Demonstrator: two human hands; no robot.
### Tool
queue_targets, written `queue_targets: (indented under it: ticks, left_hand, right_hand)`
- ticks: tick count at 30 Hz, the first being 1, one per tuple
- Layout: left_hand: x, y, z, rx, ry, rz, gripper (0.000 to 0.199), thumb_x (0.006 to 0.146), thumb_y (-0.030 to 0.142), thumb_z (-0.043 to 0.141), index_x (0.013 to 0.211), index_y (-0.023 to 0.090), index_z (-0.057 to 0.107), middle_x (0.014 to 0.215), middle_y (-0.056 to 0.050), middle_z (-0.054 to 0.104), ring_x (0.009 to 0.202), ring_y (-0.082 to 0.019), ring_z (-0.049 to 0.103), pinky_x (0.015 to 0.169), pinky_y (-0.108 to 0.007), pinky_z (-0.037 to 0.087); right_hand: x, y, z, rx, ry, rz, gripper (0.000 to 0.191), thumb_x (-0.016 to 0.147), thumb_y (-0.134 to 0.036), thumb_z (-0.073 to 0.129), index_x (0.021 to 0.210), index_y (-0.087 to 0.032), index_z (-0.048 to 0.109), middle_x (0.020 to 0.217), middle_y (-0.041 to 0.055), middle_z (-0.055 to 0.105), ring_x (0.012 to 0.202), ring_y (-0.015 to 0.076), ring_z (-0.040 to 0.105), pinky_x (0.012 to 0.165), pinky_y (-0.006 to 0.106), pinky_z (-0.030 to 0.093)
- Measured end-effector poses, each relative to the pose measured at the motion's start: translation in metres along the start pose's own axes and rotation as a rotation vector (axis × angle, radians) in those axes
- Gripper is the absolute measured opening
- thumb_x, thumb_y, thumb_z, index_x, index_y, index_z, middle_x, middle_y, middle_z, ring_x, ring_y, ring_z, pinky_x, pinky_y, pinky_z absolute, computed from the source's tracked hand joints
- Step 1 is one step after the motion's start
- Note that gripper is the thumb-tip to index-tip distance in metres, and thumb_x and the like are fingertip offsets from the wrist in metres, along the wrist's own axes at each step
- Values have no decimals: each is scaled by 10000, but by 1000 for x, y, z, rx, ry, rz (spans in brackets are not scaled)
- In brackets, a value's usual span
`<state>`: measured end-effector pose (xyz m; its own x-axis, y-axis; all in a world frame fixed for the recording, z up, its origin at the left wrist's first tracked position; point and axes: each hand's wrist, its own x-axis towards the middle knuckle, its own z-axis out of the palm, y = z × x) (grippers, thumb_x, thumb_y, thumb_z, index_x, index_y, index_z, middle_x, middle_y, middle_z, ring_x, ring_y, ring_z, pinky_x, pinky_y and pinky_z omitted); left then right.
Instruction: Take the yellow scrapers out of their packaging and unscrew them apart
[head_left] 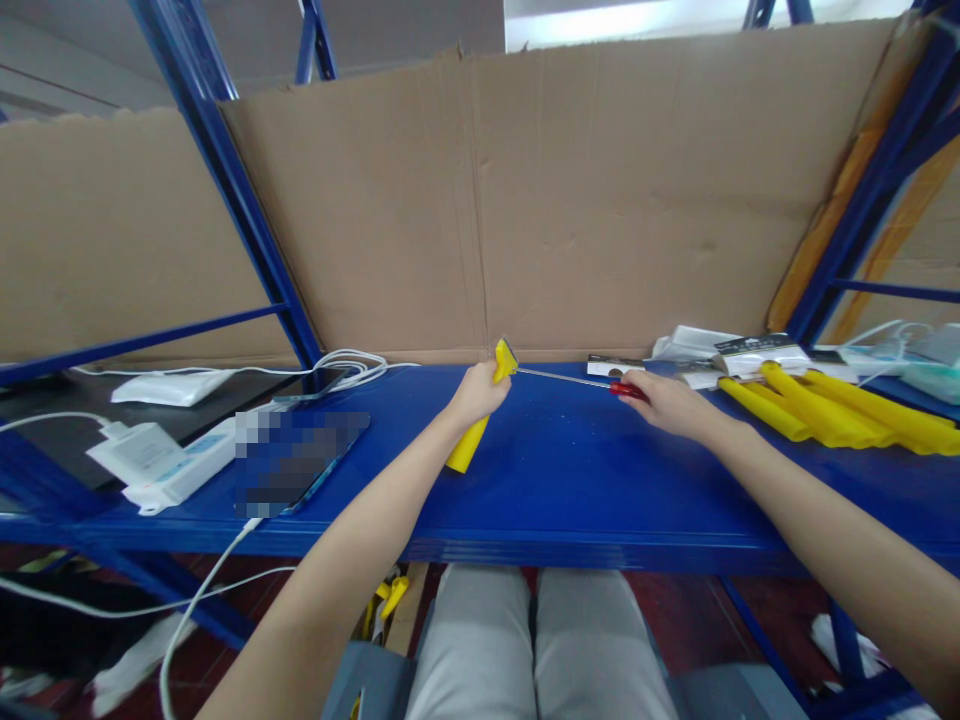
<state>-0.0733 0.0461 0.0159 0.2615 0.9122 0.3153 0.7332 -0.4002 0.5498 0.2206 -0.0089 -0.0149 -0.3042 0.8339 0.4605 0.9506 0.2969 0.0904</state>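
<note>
In the head view, the left hand has its grip closed around a yellow-handled tool, above the left-centre part of the blue desk. The tool's long axis slants: its lower end points back toward the person and a little left, while its wedge-shaped head, with a greyish edge, points away toward the cardboard panel and slightly right.

The right hand has its grip closed on the red handle of a screwdriver. This lies almost crosswise to the person, handle at right, thin metal shaft running left and slightly farther away, its tip at the head of the yellow-handled tool; whether the tip sits inside or only against it is too small to tell. The two long axes meet at a steep angle.

Right of the right hand, several yellow handles lie side by side, their near ends toward the right, with white packets behind them. On the left are a flat device with a blurred screen, slanting away to the right, a white power strip beside it, and a coiled white cable farther back.
</note>
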Motion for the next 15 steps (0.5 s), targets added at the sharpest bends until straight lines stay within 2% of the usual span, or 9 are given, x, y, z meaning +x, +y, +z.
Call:
queue_targets:
  ticks: [15]
  left_hand:
    - [1, -1, 1, -13, 0, -7, 163, 849, 171, 490, 886, 77, 618, 689, -75, 664, 557, -152, 618, 520, -210, 419]
  right_hand:
    - [-1, 2, -1, 6, 30, -25, 203, 896, -282, 418, 1016, -188, 552, 928, 124, 691, 769, 245, 660, 631, 315, 467]
